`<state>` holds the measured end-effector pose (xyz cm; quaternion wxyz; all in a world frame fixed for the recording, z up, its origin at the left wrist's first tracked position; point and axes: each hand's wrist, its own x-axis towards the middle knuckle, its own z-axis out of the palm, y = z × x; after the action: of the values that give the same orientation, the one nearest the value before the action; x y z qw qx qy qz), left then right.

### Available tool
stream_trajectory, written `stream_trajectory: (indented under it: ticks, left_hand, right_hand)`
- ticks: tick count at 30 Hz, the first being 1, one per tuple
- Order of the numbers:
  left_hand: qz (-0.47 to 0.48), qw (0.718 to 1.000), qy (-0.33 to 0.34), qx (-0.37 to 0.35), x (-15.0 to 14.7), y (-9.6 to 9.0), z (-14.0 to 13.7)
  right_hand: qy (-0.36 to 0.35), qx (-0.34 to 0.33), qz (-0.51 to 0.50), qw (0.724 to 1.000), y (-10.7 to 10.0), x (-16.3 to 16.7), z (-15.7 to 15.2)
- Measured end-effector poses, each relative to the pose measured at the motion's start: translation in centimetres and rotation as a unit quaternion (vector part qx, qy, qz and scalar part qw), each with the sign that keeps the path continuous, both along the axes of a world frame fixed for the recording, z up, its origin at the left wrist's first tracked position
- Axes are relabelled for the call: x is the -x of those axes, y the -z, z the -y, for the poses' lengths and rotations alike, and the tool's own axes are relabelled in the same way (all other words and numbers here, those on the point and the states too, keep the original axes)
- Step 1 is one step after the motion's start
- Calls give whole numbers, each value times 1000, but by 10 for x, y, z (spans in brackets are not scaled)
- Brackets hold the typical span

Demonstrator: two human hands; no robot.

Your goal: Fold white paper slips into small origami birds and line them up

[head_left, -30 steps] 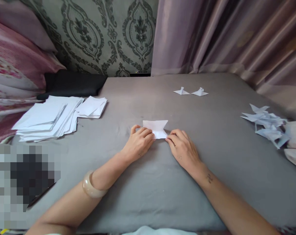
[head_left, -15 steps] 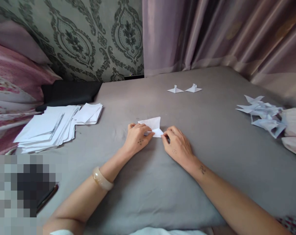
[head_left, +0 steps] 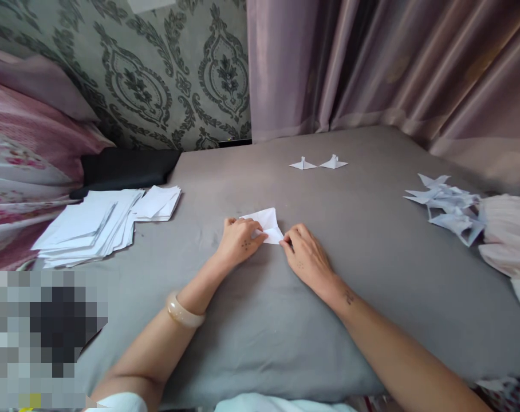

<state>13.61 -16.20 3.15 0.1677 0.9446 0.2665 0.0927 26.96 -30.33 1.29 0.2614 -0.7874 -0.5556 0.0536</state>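
White paper (head_left: 268, 219): a small folded sheet on the grey cloth (head_left: 251, 332), straight in front of the person; take it as the dial's centre, twelve pointing away from them.
Left hand (head_left: 243, 241): at eight o'clock, fingers curled closed over the sheet's left part, thumb lying on it; some fingertips are hidden from me.
Right hand (head_left: 307, 254): at four, thumb and forefinger pinched together on the near right corner.
Bangle (head_left: 185, 312): pale and glossy, round the left forearm.
Large pile (head_left: 75, 223): loose white sheets at nine, a smaller stack (head_left: 159, 201) just beside it.
Black bundle (head_left: 131, 167): at ten, behind those sheets.
Folded pair (head_left: 334, 162): two pointed paper shapes side by side at one.
Pointed heap (head_left: 451, 197): folded pieces jumbled at three, next to pale fabric (head_left: 507, 229).
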Motion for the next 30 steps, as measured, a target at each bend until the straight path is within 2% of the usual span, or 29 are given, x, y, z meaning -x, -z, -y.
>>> stream_trajectory:
  ticks: [6,11,15,18,21,25,28,30]
  left_hand:
    - [11,1000,11,1,0,5,-2]
    - [12,999,31,-18,0,8,-4]
    - [16,999,38,-30,0,9,-4]
    - [21,998,41,-32,0,9,-4]
    - [24,999,40,-28,0,10,-4]
    - [37,999,5,7,0,10,-2]
    - [53,997,-19,50,4,8,-4]
    - [50,995,-11,81,7,5,-6]
  right_hand:
    - [-16,-2,-42,999,4,-10,3]
    - [-33,7,-77,996,-4,-15,5]
    - [-42,-60,-66,995,-9,-10,6]
    - [-88,-92,-54,990,-8,1,6]
    - [-116,-54,-10,992,-7,14,8]
    - [-112,3,57,992,-11,25,9]
    - [-107,5,72,992,-13,26,9]
    - [-107,2,79,991,-12,26,8]
